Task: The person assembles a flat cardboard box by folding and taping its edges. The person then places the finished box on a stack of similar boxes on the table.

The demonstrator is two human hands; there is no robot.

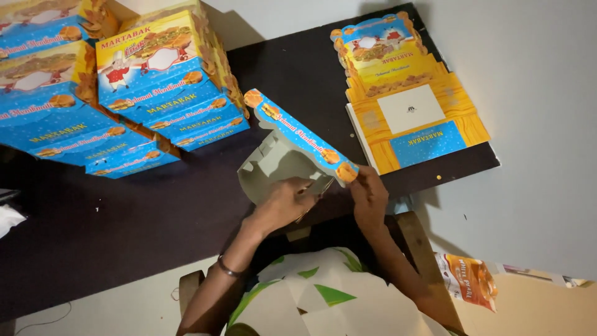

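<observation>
Left hand [283, 202] and right hand [368, 194] both gripping half-folded blue carton [292, 146] over dark tabletop [124, 218]; perhaps a stapler beneath left fingers.

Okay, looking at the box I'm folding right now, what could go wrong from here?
1. The box is only half formed and held at one corner by the left hand and right hand; a flap could crease or tear if forced.
2. It hangs over the near edge of the dark mat, so it might slip off if let go.
3. The stacks of finished boxes lean and sit close by; a swing of the box could knock them.
</observation>
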